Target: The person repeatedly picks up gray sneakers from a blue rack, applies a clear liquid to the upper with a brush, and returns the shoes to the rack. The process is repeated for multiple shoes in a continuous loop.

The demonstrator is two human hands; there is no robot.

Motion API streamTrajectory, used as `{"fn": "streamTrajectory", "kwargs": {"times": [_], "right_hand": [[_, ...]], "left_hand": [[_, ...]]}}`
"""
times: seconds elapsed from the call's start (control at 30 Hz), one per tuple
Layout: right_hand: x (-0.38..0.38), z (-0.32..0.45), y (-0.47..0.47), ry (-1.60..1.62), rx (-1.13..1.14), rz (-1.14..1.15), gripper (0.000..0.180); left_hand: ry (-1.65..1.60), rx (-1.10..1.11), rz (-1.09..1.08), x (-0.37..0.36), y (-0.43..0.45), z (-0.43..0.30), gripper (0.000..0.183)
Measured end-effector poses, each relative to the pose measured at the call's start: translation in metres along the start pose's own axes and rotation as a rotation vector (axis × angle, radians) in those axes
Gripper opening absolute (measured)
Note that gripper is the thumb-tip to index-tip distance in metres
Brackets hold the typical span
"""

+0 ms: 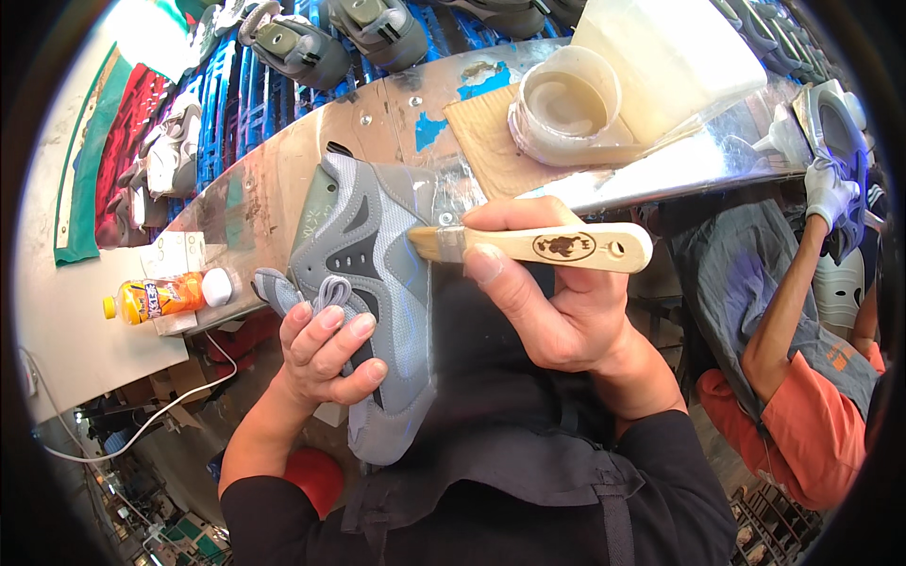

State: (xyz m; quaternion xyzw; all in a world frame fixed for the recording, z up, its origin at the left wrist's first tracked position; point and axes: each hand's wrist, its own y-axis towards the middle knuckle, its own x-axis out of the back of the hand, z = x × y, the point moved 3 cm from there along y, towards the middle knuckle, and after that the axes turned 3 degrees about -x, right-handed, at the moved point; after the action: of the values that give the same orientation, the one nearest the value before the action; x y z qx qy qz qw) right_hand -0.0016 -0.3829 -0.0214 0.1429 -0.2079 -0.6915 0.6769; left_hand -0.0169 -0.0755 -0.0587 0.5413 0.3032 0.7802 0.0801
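Observation:
My left hand (pixel 329 354) holds a grey shoe upper (pixel 407 311) of mesh and overlays, on its side, with looped laces by the fingers. The thumb lies on the upper near its collar or tongue; part of the grip is hidden. In my right hand (pixel 559 290) is a flat brush with a pale wooden handle (pixel 623 247), held between thumb and fingers. Its bristles (pixel 425 243) touch the upper near the lower edge of its side. Beyond the brush, a translucent plastic cup (pixel 566 92) of cloudy liquid stands on a piece of cardboard (pixel 481 134).
A metal-covered bench edge (pixel 283 163) curves past the upper. Shoes (pixel 304 53) sit on a blue roller conveyor (pixel 241 106) beyond. A drink bottle (pixel 159 297) lies at left; a whitish plastic container (pixel 665 64) stands behind the cup. At right, a co-worker's gloved hand (pixel 832 187) holds a shoe.

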Motion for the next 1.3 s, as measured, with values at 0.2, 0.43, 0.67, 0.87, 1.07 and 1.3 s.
{"fn": "streamTrajectory", "kwargs": {"times": [0.2, 0.43, 0.67, 0.87, 1.07, 1.3], "right_hand": [[0.004, 0.002, -0.003, -0.019, -0.004, 0.054, 0.024], [0.004, 0.005, -0.009, 0.007, -0.03, 0.028, 0.022], [0.007, 0.015, -0.014, -0.07, 0.063, 0.04, 0.021], [0.007, 0.027, -0.012, -0.016, 0.024, 0.099, 0.023], [0.016, 0.033, -0.019, -0.012, 0.014, 0.04, 0.023], [0.021, 0.05, -0.036, 0.195, -0.372, 0.074, 0.017]], "left_hand": [[0.0, 0.012, -0.003, -0.001, -0.002, -0.002, 0.05], [0.034, -0.004, 0.023, -0.004, -0.002, -0.007, 0.081], [0.043, 0.054, -0.023, -0.007, 0.0, -0.014, 0.072], [0.025, 0.073, -0.062, -0.009, 0.003, -0.015, 0.047], [0.009, 0.062, -0.029, -0.005, 0.007, -0.013, 0.044], [0.022, 0.04, 0.006, 0.0, 0.018, -0.013, 0.038]]}}
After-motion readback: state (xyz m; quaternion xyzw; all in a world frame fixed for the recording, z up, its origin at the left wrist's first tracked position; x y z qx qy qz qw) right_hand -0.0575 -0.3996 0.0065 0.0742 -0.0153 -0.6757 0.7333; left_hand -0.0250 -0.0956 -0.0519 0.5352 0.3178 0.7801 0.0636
